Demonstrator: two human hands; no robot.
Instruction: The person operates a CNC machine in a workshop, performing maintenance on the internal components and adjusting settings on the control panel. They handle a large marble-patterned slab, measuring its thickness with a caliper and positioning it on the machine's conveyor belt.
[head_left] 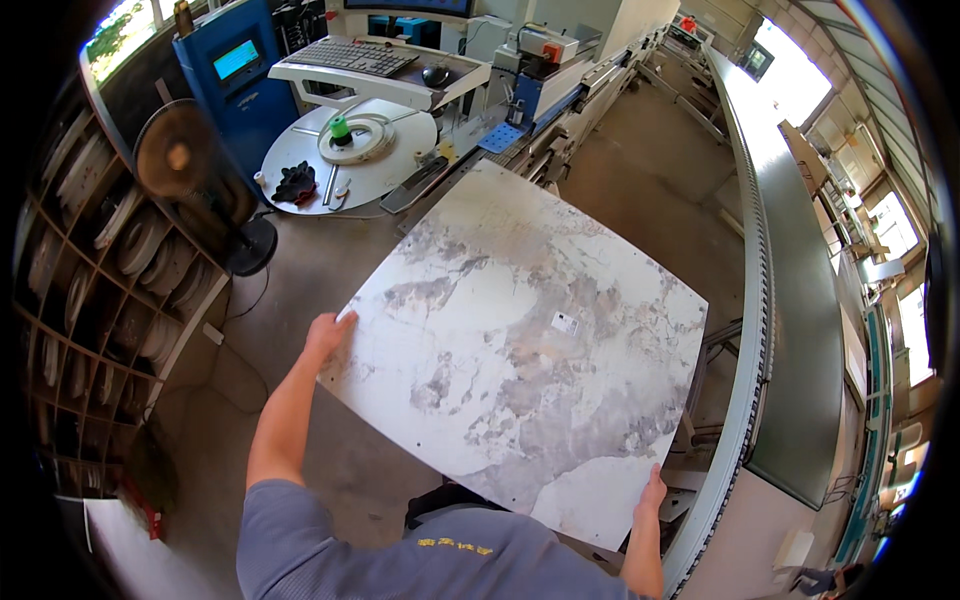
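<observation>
A large flat panel (470,330) with a white and grey marbled face spans the space in front of me, its far corner by the machine. My left hand (328,336) grips its left edge, thumb on top and the other fingers hidden beneath. On the near right edge my right hand (650,492) is closed the same way, thumb side showing. A small white label (564,323) lies on the panel's face, right of the middle. Small dark holes or dots show near the panel's edges.
An edge-banding machine (540,95) stands beyond the panel; a round white table (290,150) with a tape roll and dark gloves is at far left. Nearby are a fan (180,155) and a rack of rolls (130,260). A long conveyor (750,330) runs along the right.
</observation>
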